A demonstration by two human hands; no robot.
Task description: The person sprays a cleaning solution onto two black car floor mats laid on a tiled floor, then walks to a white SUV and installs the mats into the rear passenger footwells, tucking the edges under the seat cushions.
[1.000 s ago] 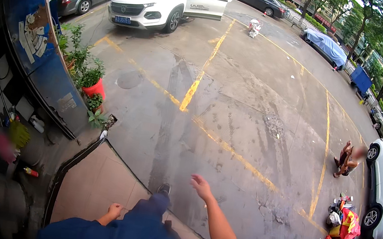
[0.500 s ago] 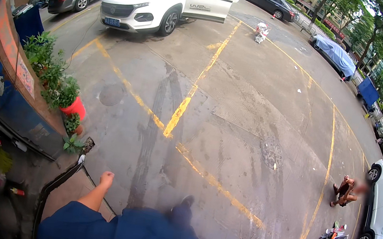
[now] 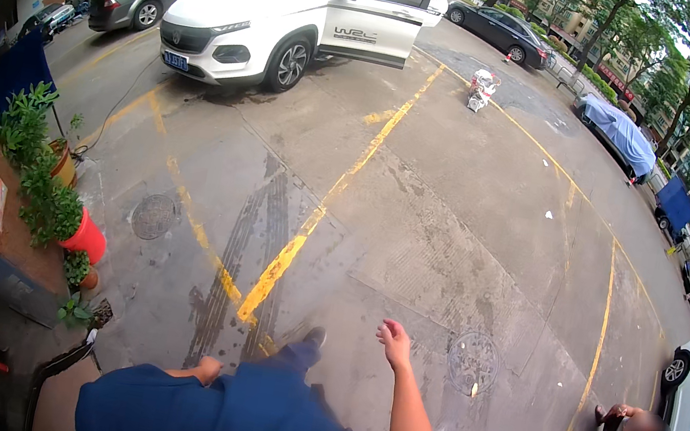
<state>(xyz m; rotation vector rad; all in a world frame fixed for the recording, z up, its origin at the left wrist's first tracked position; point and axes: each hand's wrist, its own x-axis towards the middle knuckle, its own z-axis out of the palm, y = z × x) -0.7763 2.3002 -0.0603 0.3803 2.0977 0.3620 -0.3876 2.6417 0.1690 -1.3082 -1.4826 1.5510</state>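
Observation:
I stand on a concrete car park in dark blue clothes, one dark shoe [image 3: 313, 336] stepping forward. My right hand [image 3: 393, 342] swings out in front at the right, fingers loosely apart and holding nothing. My left hand [image 3: 205, 368] hangs low by my hip, partly hidden by my clothing, with nothing visible in it. A yellow painted line [image 3: 288, 258] runs ahead of my foot toward a white car [image 3: 287, 12] with its door open.
Potted plants with a red pot [image 3: 85, 238] line the left edge by a wall. Two round manhole covers [image 3: 153, 216] lie in the ground. A person [image 3: 623, 428] crouches at the right beside a white parked car [image 3: 682, 422]. A small scooter [image 3: 480, 89] stands far ahead.
My view has moved forward and turned left, toward the white car. My right hand has swung up into view and my foot has stepped ahead.

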